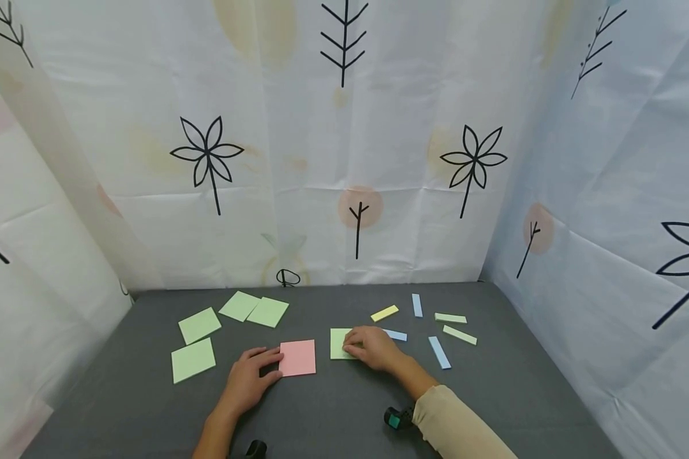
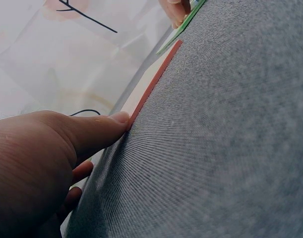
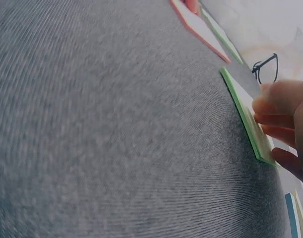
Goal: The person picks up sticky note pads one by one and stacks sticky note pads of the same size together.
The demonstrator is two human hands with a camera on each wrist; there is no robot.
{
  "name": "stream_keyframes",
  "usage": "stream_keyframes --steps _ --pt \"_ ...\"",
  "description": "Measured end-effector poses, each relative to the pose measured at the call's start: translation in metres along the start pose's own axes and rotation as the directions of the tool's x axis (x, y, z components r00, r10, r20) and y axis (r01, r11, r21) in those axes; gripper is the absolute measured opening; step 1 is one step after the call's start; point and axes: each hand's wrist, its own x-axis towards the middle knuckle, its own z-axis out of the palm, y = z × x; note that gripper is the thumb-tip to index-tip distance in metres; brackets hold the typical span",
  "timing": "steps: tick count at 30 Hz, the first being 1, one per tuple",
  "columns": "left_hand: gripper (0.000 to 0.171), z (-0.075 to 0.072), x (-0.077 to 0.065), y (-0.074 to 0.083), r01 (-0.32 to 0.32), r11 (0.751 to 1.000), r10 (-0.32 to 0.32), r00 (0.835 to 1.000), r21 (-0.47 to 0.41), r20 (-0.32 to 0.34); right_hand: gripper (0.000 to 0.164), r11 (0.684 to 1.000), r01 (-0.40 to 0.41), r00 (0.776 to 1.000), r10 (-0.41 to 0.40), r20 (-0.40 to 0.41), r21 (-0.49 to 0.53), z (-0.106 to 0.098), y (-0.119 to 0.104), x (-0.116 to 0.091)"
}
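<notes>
My left hand [image 1: 248, 381] is at the left side of a pink sticky-note pad [image 1: 298, 358]. Its thumb touches the near corner of the pad [image 2: 150, 82], while the other fingers reach toward the far left corner. Just to the right lies a green sticky-note pad [image 1: 337, 344], partly covered by my right hand [image 1: 374, 347]. The thumb and fingers of that hand are bunched together over the pad's right part, fingertips right at its top surface [image 3: 243, 94]. I cannot tell whether they pinch a sheet.
Several square green notes, such as one [image 1: 193, 361], lie to the left. On the right are a yellow strip [image 1: 385, 313], blue strips [image 1: 439, 352] and two green strips [image 1: 460, 335]. A printed white curtain [image 1: 298, 242] borders the dark grey table [image 1: 344, 414].
</notes>
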Motion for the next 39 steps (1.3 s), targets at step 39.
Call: stream_keyframes --steps 39 --pt "0.038 0.000 0.000 0.000 0.005 1.000 -0.005 1.000 0.005 -0.005 0.024 0.915 -0.402 0.904 0.403 -0.144 0.037 0.003 0.007 0.005"
